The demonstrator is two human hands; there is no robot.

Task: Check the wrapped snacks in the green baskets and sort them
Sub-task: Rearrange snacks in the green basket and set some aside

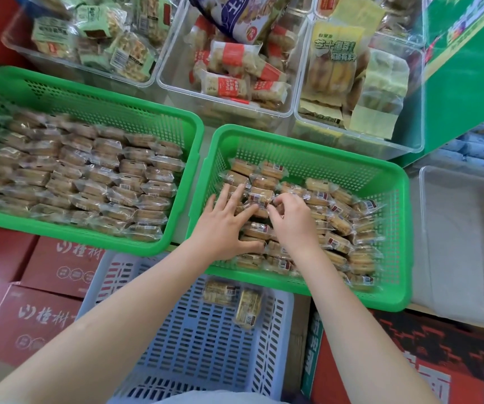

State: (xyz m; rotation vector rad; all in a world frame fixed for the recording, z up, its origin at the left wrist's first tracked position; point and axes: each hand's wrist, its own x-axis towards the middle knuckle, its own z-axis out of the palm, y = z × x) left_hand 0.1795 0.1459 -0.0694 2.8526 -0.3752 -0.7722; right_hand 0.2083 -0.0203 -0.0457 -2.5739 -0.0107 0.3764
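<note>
We are reaching both hands into the right green basket [392, 182], lying at about four o'clock from the left green basket [95, 88]. Our left hand [225, 228] is lying open, fingers spread flat and pressing on the wrapped snacks [334, 225] at the basket's nine o'clock side. Our right hand [292, 221] is curling its fingertips and pinching one snack packet [259, 196] near the middle of the pile. The left green basket is holding tidy rows of wrapped snacks. At six o'clock, a pale blue crate [205, 345] is holding two loose packets [235, 298].
</note>
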